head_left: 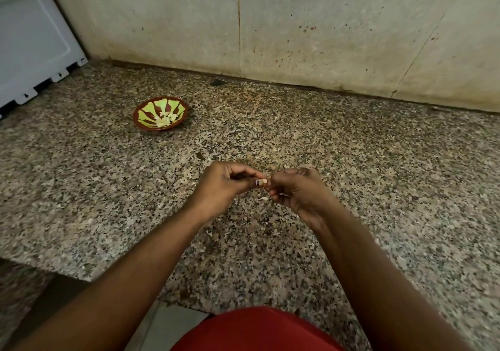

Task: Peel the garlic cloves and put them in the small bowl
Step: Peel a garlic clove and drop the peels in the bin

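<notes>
- Small pale garlic clove point(262, 182) sits between the two hands, above the speckled granite counter point(351, 161); its long axis seems to run left-right, hand to hand.
- Left hand point(226, 185): fingers curled, tips pinching the clove's left end.
- Right hand point(295, 192): fingers curled, pinching the right end; likely working the skin.
- Pale scrap point(263, 199) just below the fingers; peel or clove, cannot tell.
- Small brown-and-green patterned bowl point(143, 107) holds peeled cloves point(165, 119), well apart, forward-left; left hand nearer. Nothing between.

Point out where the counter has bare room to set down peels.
Bare granite counter lies between the small bowl and the hands, also right toward the wall. Crowded only where left hand and right hand pinch the garlic clove.
</notes>
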